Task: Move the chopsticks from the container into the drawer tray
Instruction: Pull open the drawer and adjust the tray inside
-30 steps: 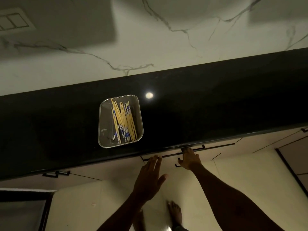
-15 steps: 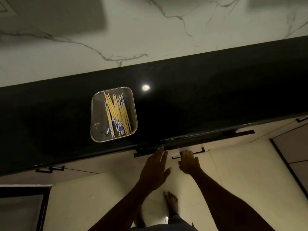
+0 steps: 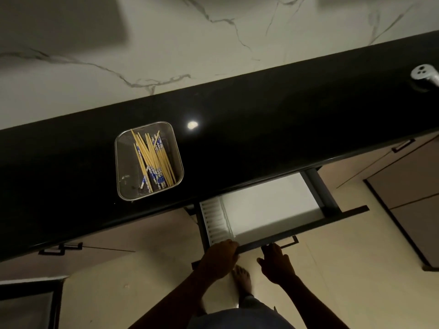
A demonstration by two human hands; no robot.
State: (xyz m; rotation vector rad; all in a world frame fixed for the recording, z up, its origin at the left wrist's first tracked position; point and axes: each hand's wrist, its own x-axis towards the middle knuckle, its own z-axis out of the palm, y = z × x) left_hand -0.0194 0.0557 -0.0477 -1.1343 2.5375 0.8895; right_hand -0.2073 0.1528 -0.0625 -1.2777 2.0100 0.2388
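Observation:
Several yellow chopsticks with blue-and-white ends (image 3: pixel 154 160) lie in a clear rectangular container (image 3: pixel 123 162) on the black countertop (image 3: pixel 261 129). Below the counter edge a drawer (image 3: pixel 306 227) stands pulled out, with a white tray (image 3: pixel 268 205) inside and a ribbed strip along its left side. My left hand (image 3: pixel 219 258) is curled over the drawer's front edge at its left end. My right hand (image 3: pixel 275 263) grips the black handle under the drawer front.
A round metal fitting (image 3: pixel 425 76) sits at the counter's far right. A marble wall (image 3: pixel 190 43) rises behind the counter. Closed cabinet fronts with black handles (image 3: pixel 60 248) flank the drawer. My bare foot (image 3: pixel 242 279) stands on the cream floor below.
The drawer has slid out from under the counter, exposing the white tray. My left hand went from open in the air to gripping the drawer front; my right hand came back with the handle.

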